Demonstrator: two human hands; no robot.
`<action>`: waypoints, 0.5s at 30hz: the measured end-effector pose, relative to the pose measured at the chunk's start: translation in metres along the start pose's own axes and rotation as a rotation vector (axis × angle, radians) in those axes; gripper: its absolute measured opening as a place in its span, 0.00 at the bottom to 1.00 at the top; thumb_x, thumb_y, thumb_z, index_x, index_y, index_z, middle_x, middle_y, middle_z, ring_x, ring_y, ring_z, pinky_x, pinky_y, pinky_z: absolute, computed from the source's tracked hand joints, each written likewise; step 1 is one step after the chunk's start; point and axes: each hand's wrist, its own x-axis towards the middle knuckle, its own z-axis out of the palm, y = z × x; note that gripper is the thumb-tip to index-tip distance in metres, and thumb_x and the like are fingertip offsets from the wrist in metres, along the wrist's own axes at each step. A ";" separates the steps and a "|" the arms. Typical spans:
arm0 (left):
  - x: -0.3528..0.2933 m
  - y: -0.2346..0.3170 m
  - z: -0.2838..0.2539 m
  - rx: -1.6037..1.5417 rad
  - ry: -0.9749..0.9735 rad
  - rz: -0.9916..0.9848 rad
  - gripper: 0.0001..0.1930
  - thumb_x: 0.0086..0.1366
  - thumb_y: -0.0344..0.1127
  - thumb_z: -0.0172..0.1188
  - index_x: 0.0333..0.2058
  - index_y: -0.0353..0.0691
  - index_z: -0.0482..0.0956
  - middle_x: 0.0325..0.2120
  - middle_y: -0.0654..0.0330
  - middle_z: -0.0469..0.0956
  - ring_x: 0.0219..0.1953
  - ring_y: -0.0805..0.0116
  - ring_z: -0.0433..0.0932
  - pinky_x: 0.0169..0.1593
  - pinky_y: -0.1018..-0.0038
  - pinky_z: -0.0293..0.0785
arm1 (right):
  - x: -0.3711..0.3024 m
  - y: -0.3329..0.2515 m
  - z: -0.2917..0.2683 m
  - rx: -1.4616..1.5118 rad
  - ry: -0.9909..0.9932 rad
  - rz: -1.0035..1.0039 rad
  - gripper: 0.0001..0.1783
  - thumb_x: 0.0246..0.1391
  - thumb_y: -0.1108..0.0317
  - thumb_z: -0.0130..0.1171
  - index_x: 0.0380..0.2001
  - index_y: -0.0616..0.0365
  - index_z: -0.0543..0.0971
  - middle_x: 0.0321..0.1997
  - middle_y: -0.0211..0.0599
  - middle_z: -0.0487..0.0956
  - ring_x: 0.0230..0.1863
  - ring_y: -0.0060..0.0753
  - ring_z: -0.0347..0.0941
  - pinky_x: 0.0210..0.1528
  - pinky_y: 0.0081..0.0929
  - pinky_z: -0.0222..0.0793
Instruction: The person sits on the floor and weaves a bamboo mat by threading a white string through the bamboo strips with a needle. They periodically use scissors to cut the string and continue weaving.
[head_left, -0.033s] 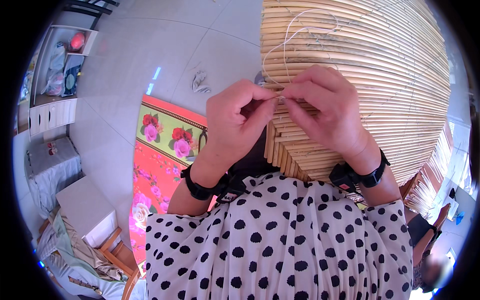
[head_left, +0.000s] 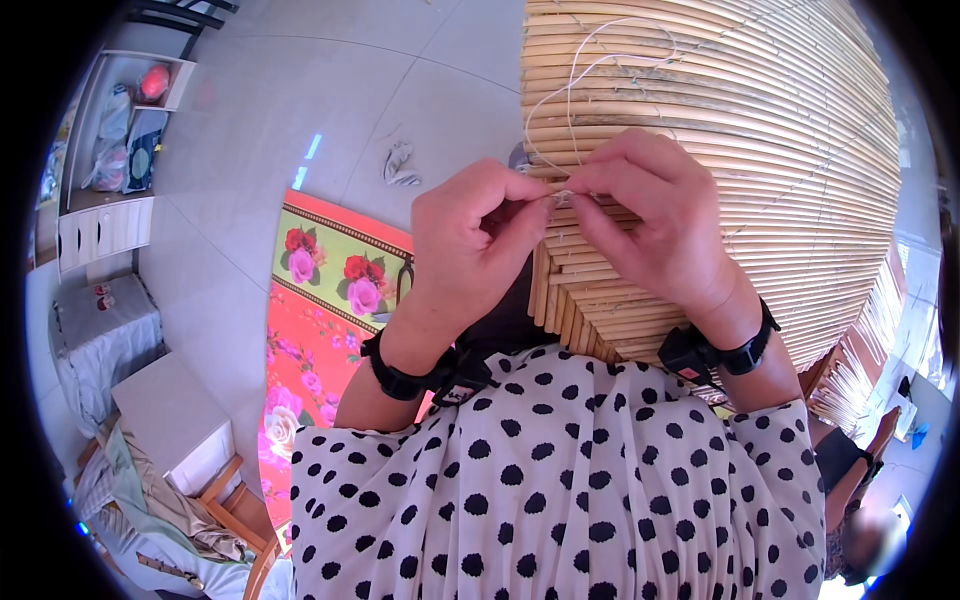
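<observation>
1. While the left hand [head_left: 478, 235] is pinching a white thread [head_left: 570, 88], the right hand [head_left: 655, 220] is gripping it just beside.
2. The thread is looping over the slatted panel [head_left: 800, 180], near its left edge.

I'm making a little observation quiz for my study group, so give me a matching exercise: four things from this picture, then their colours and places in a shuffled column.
Column one
1. Thin cord
2. Flowered sheet
3. Panel of sticks
4. Wrist straps

Column two
A. Straw-coloured, beneath the right hand
B. Black, one on each arm
C. Whitish, looping over the sticks
D. Mostly red, left of the panel

Pairs: 1-C, 2-D, 3-A, 4-B
</observation>
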 end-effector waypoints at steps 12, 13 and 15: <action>-0.001 0.009 -0.002 0.052 -0.016 0.027 0.04 0.56 0.20 0.62 0.27 0.35 0.77 0.19 0.67 0.74 0.20 0.85 0.68 0.24 0.85 0.62 | 0.002 -0.005 0.001 0.012 0.017 0.053 0.09 0.36 0.74 0.65 0.26 0.53 0.78 0.26 0.31 0.74 0.26 0.39 0.71 0.28 0.32 0.68; -0.001 0.008 -0.003 0.046 -0.011 0.042 0.04 0.56 0.20 0.62 0.27 0.35 0.77 0.20 0.66 0.74 0.20 0.84 0.68 0.24 0.84 0.63 | 0.002 -0.005 0.001 0.010 0.011 0.063 0.09 0.36 0.74 0.65 0.26 0.53 0.78 0.26 0.31 0.74 0.26 0.39 0.71 0.28 0.31 0.68; -0.001 0.006 -0.005 0.034 0.000 0.070 0.04 0.54 0.20 0.62 0.27 0.35 0.76 0.20 0.64 0.74 0.19 0.83 0.69 0.23 0.84 0.65 | 0.003 -0.005 -0.001 -0.006 0.002 0.047 0.09 0.36 0.74 0.65 0.25 0.53 0.78 0.26 0.31 0.74 0.26 0.39 0.71 0.27 0.31 0.68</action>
